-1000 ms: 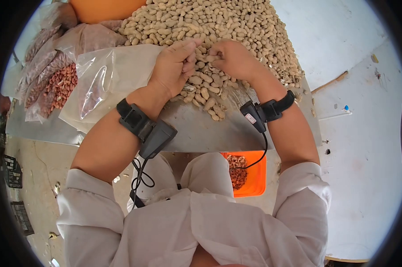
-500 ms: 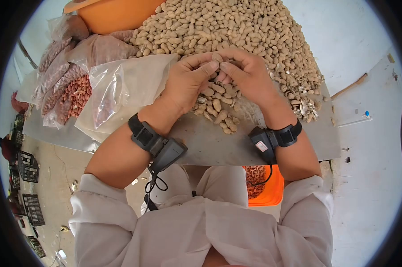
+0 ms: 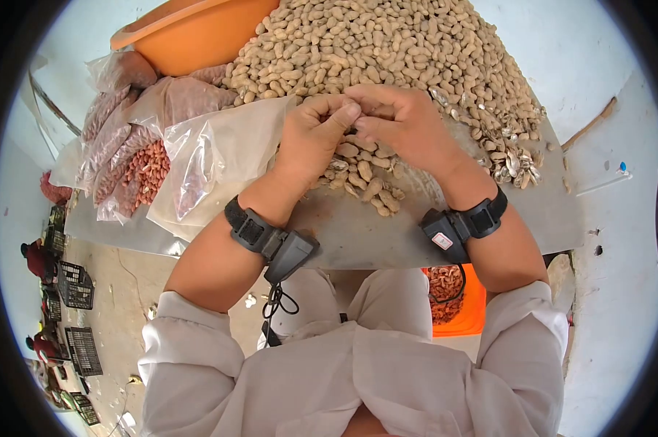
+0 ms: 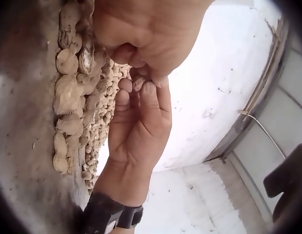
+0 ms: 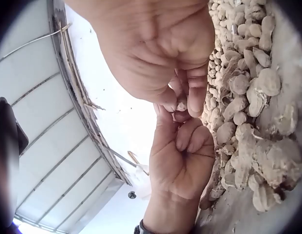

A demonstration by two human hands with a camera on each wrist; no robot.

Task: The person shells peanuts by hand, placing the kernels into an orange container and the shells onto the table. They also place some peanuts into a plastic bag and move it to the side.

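Note:
Over the near edge of the peanut pile (image 3: 387, 51), the left hand (image 3: 311, 138) and right hand (image 3: 415, 130) meet at their fingertips, with fingers bent. Between them the left wrist view shows a small peanut piece (image 4: 138, 84), pinched by thumb and fingers of the right hand (image 4: 136, 129), the left hand (image 4: 146, 29) touching it from above. A pale bit (image 5: 181, 106) shows at the right hand's fingertips in the right wrist view. Whether it is shell or kernel is unclear. Unshelled peanuts (image 3: 365, 175) lie just below the hands on the metal tabletop (image 3: 358, 237).
Left of the hands lie a clear plastic bag (image 3: 220, 153) and bags of red kernels (image 3: 148, 171), with an orange basin (image 3: 205, 36) behind. Empty shells (image 3: 514, 164) lie at the right. An orange container (image 3: 474, 302) with reddish pieces stands below the table edge.
The right hand has come from the pile to the left hand, and their fingertips now meet. The head view has shifted, so the scene sits further right and lower.

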